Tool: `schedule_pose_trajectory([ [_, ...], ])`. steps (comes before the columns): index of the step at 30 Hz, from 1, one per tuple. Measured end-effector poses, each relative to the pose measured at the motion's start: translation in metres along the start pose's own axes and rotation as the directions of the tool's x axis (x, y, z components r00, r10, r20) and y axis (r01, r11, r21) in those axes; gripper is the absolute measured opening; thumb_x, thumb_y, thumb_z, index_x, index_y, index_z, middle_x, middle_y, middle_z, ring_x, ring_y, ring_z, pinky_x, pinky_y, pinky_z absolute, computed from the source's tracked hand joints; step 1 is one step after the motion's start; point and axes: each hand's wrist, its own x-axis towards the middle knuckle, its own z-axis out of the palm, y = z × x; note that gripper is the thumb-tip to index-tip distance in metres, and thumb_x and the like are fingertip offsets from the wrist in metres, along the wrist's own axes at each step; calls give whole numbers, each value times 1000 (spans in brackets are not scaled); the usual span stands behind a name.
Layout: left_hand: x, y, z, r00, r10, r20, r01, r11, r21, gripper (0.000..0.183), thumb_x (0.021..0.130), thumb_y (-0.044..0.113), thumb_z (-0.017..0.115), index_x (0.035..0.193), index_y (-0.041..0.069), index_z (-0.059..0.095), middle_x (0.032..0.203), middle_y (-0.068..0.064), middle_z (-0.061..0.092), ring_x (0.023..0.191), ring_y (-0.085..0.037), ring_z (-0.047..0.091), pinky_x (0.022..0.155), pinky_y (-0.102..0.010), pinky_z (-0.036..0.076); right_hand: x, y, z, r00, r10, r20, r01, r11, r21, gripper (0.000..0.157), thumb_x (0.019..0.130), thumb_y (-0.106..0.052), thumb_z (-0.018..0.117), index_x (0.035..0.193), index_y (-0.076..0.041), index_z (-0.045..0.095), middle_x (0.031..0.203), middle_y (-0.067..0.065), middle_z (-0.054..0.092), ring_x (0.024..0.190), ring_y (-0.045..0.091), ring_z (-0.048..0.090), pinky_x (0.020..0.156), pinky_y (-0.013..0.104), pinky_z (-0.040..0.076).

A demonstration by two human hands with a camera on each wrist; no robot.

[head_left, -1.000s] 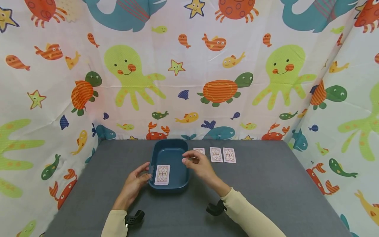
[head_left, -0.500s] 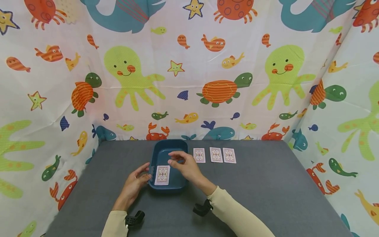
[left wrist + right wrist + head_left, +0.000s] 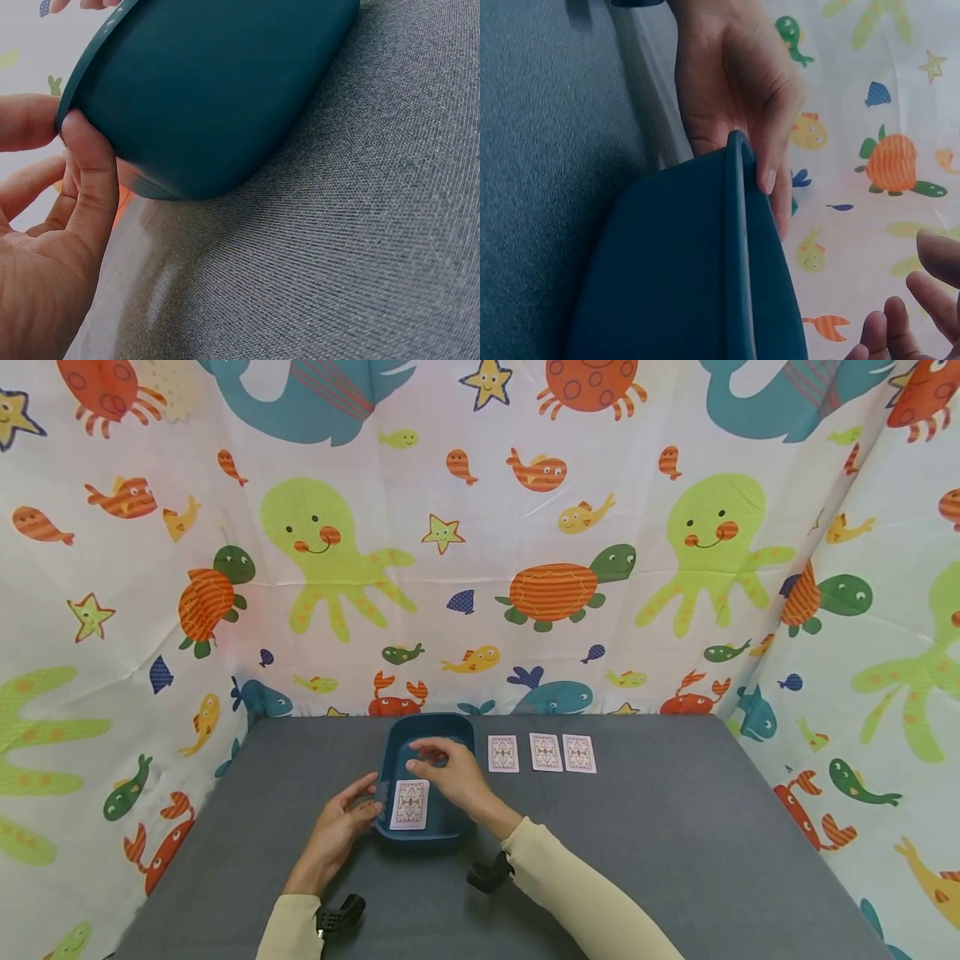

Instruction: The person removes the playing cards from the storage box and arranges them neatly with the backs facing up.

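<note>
pinching the rim of a dark blue tray (image 3: 426, 842) at 9 o'clock with the left hand (image 3: 337, 822), thumb on the outer wall. holding the right hand (image 3: 453, 777) above the tray, toward 2 o'clock, fingers loosely bent, leaving a gap before the thumb, pinching nothing in sight.

seeing a playing card (image 3: 409, 804) lying face down and flat inside the tray at 7 o'clock; not managing to tell one card from a neat pile. also seeing three cards lying face down on the grey table (image 3: 675, 827), outside the tray, between 2 and 3 o'clock: a near card (image 3: 502, 753), then a middle card (image 3: 546, 752) and a far card (image 3: 580, 753) just beside each other.

looking like reaching into the tray. for doing this well, probably needing a steady pinch on the rim, without tipping the tray. then best lowering the fingertips toward the card's free edge at 3 o'clock, sliding a nail under, and pinching softly without bending. maybe finding a flat card slippery and hard to lift.

spotting no words or brand names anywhere: only a fancy pattern on the card backs and sea animals on the curtain (image 3: 480, 493). seeing tiny pale marks on the rim, but not managing to read any.
</note>
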Motion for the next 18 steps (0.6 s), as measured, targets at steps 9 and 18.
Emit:
schedule_pose_trajectory([
  [9, 0, -3, -1, 1000, -18, -11, 18, 1000, 8, 54, 96, 9, 58, 147, 17, 44, 141, -11, 41, 114, -25, 52, 96, -35, 45, 11, 10, 9, 997, 76, -25, -78, 991, -108, 32, 88, -33, 73, 116, -19, 71, 116, 8, 68, 95, 15, 59, 82, 31, 52],
  [18, 1, -3, 0, 1000, -7, -4, 7, 1000, 3, 54, 96, 9, 58, 147, 17, 44, 141, -11, 41, 115, -26, 52, 98, -36, 44, 21, 21, 16, 986, 166, -34, -169, 974, -153, 36, 85, -33, 76, 117, -18, 71, 113, 6, 68, 99, 17, 60, 84, 36, 53],
])
